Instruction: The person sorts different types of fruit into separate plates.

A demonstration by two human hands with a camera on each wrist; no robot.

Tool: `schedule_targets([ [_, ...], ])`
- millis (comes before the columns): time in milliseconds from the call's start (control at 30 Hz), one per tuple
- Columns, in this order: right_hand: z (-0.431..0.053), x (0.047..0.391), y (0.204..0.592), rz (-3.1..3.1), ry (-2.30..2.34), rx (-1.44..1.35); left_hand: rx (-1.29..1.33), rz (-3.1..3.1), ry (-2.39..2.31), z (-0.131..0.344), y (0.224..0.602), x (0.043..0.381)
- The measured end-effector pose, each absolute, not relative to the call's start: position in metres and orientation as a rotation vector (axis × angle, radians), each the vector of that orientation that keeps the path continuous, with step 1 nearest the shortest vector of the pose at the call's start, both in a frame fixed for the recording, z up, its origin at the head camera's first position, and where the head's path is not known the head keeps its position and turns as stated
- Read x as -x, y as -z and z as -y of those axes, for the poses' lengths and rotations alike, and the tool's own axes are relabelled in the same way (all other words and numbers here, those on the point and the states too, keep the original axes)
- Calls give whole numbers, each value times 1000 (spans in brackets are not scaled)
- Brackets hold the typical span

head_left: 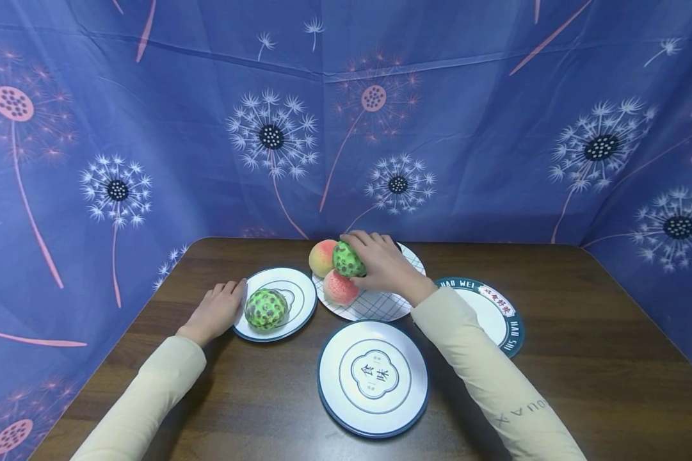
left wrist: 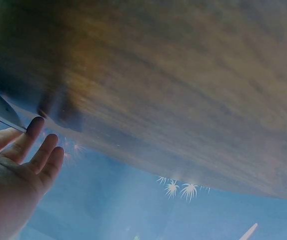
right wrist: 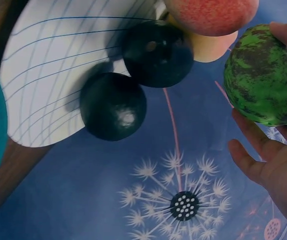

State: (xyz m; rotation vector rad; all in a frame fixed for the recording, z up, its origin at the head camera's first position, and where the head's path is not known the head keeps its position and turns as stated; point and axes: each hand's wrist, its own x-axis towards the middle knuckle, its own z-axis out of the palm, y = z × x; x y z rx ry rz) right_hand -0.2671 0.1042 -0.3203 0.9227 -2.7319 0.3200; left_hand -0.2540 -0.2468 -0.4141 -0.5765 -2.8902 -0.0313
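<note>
My right hand [head_left: 383,259] holds a green dark-spotted fruit [head_left: 347,259] between thumb and fingers, above the grid-patterned plate [head_left: 380,308]. Beside that fruit are a yellow-red peach [head_left: 321,256] and a pinkish-red peach [head_left: 340,288]. In the right wrist view, two dark round fruits [right wrist: 113,106] sit toward the edge of the grid plate; my hand mostly hides them in the head view. At the left, my left hand [head_left: 216,310] touches the rim of a blue-rimmed white plate [head_left: 302,291], its fingers loosely extended. On this plate lies another green dark-spotted fruit [head_left: 266,309].
In front stands a blue-rimmed white plate [head_left: 374,410] with characters at its centre, apparently stacked. To the right, a green-rimmed lettered plate [head_left: 513,326] lies partly under my right forearm. A blue dandelion-print cloth [head_left: 466,160] hangs behind the wooden table [head_left: 599,358].
</note>
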Motion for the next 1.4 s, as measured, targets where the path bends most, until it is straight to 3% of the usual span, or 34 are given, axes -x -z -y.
schedule_targets([
  [433, -72, 271, 314, 2684, -300, -1018, 564, 2914, 30, 245, 412, 252],
  [1400, -13, 273, 349, 2789, -205, -1161, 552, 2881, -4, 245, 414, 254],
])
